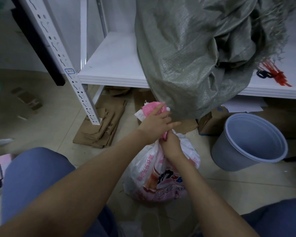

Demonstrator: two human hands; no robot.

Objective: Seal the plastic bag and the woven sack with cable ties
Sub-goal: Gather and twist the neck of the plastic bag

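A white and pink printed plastic bag (158, 178) stands on the floor between my knees. My right hand (171, 145) is closed around its gathered neck. My left hand (156, 124) grips the bag's pink top just above, with the bunched end sticking up past my fingers. A large grey-green woven sack (191, 53) rests on the white shelf (113, 65) and hangs over its front edge, mouth loose at the upper right. Red cable ties (278, 74) lie on the shelf right of the sack, apart from both hands.
A grey plastic bucket (249, 142) stands on the floor to the right. Flattened cardboard (101, 122) lies under the shelf, with a cardboard box (210, 122) behind the bag. A white perforated shelf post (61, 53) leans at the left. A dark loop lies beside the ties.
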